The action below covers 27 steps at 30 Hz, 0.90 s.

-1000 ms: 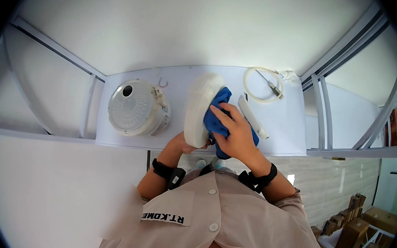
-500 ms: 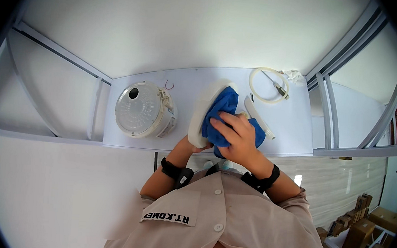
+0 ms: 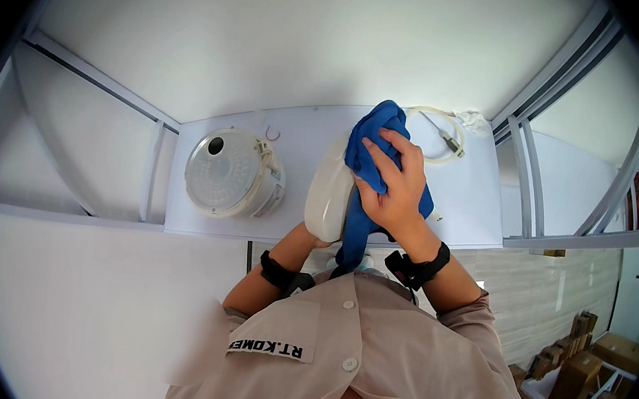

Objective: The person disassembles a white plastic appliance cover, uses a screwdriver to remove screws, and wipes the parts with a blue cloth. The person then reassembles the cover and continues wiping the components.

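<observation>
A white rounded plastic cover, like an appliance lid, is held tilted over the table's front part. My left hand grips its near end from below, with most of the fingers hidden behind it. Bunched in my right hand is a blue cloth, pressed against the cover's far right side. The cloth's loose end hangs down past the table's front edge. Left of the cover stands a round white appliance body with a metal plate facing up and a dark round hole in it.
On the white table, a pale ring and a screwdriver lie at the far right. Crumpled clear plastic sits in that corner. A thin reddish wire lies behind the appliance body. Metal frames flank the table.
My right hand has moved the cloth away from me, up to the cover's far end. The cover has turned slightly, showing more of its smooth side. The cloth now hides most of a pale strip.
</observation>
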{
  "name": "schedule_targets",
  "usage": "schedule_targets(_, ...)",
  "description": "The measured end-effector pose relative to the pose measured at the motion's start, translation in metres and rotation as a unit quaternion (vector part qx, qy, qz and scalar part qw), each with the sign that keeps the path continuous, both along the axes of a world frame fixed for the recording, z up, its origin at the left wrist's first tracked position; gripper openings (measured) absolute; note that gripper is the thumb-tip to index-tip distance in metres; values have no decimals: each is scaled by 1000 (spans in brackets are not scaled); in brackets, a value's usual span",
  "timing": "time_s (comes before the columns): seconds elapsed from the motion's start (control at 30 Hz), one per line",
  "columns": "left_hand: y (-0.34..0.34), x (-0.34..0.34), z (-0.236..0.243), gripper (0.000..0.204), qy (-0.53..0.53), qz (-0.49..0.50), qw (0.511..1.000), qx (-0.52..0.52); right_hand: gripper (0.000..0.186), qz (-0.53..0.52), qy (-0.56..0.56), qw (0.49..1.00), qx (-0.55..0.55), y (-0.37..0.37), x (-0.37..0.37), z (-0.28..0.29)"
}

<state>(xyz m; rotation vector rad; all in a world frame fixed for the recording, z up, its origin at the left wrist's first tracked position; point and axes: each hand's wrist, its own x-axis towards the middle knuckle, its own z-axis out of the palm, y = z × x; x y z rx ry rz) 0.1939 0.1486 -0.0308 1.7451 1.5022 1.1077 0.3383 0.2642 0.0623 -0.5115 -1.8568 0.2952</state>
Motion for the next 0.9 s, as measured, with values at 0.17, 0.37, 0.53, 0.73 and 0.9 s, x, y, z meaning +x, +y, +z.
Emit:
schedule_targets(0.17,0,-2,-4,84,-21,1,1000,14,53,124,-103,980,113,-26,8,-12)
schedule_targets(0.37,4,-9,-3,85,140,13,985,103,48,80,-101,990,66,-20,6,5)
schedule_targets(0.53,10,-8,25,75,-33,-27,994,98,42,110,-110,988,10,-34,11,16)
schedule_targets(0.73,7,6,11,66,-285,15,956,65,38,232,-27,969,-85,-24,19,24)
schedule_targets(0.9,-2,-5,12,67,-80,29,989,119,36,182,-87,977,-73,-21,24,22)
